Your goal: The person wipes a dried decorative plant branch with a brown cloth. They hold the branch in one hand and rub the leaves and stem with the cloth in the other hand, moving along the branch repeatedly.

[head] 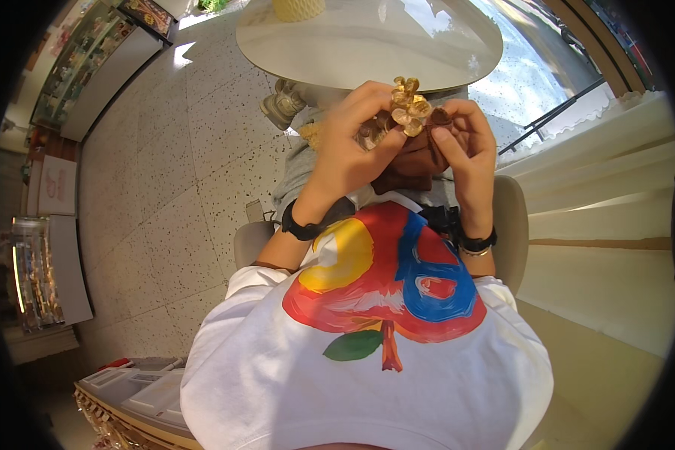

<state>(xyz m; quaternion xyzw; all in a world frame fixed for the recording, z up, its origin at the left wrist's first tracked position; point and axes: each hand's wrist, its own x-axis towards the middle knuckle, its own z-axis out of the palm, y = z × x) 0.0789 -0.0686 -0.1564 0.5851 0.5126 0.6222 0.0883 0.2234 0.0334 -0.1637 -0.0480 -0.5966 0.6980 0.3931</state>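
My left hand grips a cluster of shiny gold pieces, petal- or leaf-shaped, between thumb and fingers. More metallic pieces show under its palm. Close beside it on the right, my right hand pinches a dark brown cord or strip at the edge of a brown pouch-like item. That brown item lies above my lap, partly hidden by both hands. Whether the gold cluster is joined to it, I cannot tell.
A round pale table stands just beyond my hands, with a yellow textured pot on it. Curtains hang at the right. Glass display cases line the left side; a plastic-topped cart stands at the lower left.
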